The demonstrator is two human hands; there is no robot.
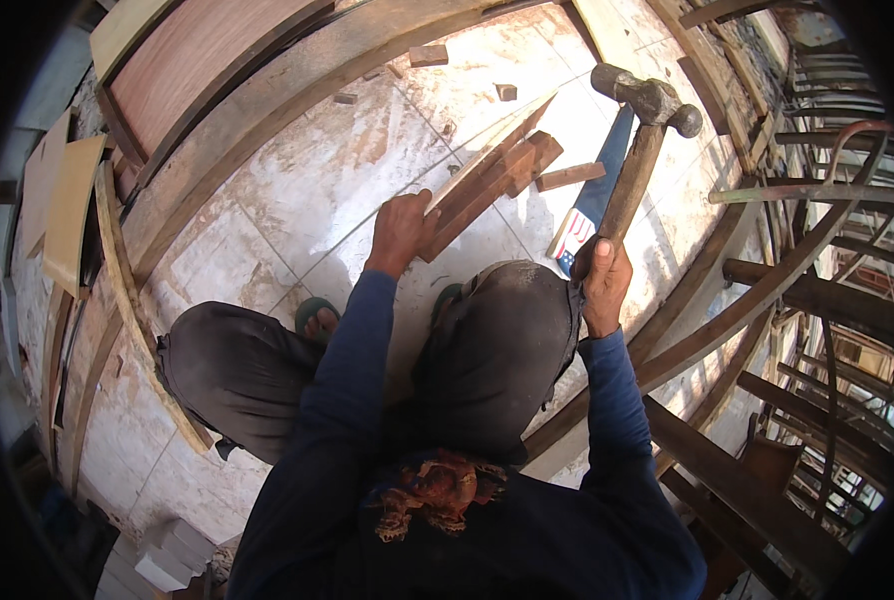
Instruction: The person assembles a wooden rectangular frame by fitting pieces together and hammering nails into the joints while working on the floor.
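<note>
Left hand (400, 234): closed on the near end of a brown wooden piece (467, 207), which slants away to the upper right beyond the knees. Pale strip (482, 162) runs along its left side; cannot tell whether the two are joined. Right hand (607, 288): wrapped around the lower handle of a hammer (634, 187), thumb on top, dark metal head at the far end. Surroundings, left to right: long curved timber (257, 110) beside the tiled floor (337, 170); small offcut (428, 55) farther out; brown block (542, 152) at the held piece's far end, contact unclear; thinner block (570, 177) near it; blue blade (599, 190) just left of the hammer handle; wooden framework (817, 300) crowding the right edge.
</note>
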